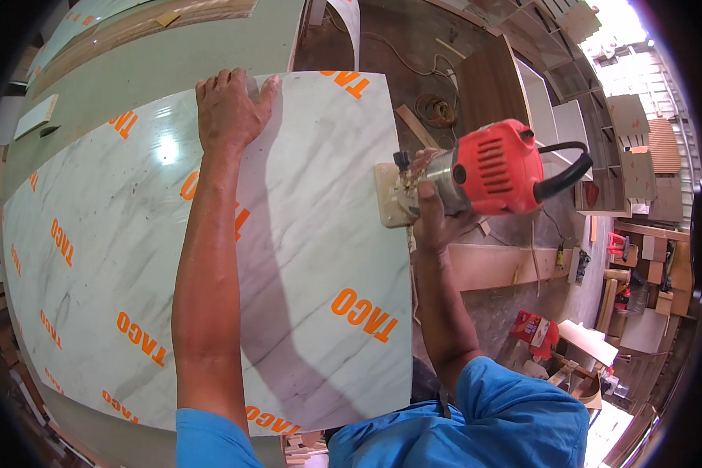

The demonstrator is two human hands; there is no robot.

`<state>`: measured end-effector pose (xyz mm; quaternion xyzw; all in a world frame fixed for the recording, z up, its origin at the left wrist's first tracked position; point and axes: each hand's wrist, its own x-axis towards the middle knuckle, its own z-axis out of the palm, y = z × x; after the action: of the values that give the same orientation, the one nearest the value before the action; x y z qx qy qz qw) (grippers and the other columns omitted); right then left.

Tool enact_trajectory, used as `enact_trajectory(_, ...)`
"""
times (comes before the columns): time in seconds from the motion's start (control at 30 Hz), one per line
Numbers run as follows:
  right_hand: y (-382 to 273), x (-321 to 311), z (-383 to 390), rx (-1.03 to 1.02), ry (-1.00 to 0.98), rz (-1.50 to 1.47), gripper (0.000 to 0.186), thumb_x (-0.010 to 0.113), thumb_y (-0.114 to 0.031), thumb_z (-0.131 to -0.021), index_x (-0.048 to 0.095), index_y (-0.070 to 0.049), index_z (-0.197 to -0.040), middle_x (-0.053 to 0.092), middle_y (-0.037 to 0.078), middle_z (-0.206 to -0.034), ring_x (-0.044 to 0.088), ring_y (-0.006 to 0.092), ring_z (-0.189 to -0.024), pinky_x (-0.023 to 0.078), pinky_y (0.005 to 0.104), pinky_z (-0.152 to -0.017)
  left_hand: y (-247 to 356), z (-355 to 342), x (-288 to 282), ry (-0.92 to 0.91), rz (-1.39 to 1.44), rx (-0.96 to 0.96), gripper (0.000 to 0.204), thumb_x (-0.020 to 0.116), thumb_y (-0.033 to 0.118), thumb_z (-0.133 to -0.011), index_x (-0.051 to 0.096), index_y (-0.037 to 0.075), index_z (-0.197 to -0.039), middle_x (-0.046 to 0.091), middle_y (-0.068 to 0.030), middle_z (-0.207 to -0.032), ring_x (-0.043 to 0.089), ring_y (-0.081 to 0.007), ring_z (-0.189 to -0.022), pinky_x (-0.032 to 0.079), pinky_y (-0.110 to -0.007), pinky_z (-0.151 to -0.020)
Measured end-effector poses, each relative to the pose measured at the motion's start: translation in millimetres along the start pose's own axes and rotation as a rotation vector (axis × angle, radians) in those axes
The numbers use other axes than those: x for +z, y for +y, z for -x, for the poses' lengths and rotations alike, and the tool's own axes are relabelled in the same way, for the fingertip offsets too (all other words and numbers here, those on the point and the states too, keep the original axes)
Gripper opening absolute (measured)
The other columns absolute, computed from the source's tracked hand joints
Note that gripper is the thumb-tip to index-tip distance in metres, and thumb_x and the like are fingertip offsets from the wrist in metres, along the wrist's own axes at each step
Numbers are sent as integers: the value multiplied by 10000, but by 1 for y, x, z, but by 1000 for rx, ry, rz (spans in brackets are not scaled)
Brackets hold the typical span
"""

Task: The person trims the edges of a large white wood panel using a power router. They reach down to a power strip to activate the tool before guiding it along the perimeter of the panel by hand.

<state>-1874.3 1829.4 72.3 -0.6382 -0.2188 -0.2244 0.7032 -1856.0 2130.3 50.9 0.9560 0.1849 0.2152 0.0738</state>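
Observation:
A large marble-patterned panel [320, 234] with orange print lies flat in front of me. At its far edge my left hand [230, 109] rests on the surface, fingers over the edge and thumb apart. My right hand [433, 207] is wrapped round the metal body of a red trim router [491, 168] at the panel's right edge. The router's pale square base [388, 195] sits against that edge, partly over the panel. Its bit is hidden from view. A thick black cord leaves the red motor end at the right.
Under the panel is a greenish board [249, 43], with a wooden strip [148, 35] at the far left. Beyond the right edge lie a coiled cable [435, 111], brown cabinet parts [487, 90], a long board [507, 265] and a red container [534, 327] amid scraps.

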Motion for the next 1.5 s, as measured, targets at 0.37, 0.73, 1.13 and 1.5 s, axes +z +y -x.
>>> enact_trajectory(0.37,25,22,-37,-34,12,-52,522,745,-50,-817,482,93,-1245,656,171,-1042,676,241,-894,566,379,-823,-1,1,5,66,-2,23,590,534,575,-944,675,9,-1037,669,-147,-1091,601,-286,-1096,361,-415,-1063)
enact_trajectory(0.73,38,36,-57,-121,40,-55,638,832,-63,-774,478,18,-1297,622,95,-1123,625,164,-960,518,312,-871,-1,1,5,0,3,-17,619,527,605,-944,677,18,-1070,661,-122,-1108,587,-263,-1115,359,-403,-1077)
enact_trajectory(1.13,64,46,-83,-112,21,-36,660,852,-111,-778,481,19,-1307,598,84,-1161,593,161,-1004,480,311,-917,-1,2,6,4,13,-18,641,525,607,-951,668,8,-1129,662,-139,-1144,590,-270,-1143,342,-405,-1110)
enact_trajectory(1.5,80,65,-104,-194,29,-72,663,854,-106,-772,492,12,-1314,607,76,-1154,600,157,-996,487,304,-907,-1,1,2,-41,23,-28,644,532,604,-953,666,-3,-1122,662,-154,-1151,590,-286,-1136,344,-404,-1106)
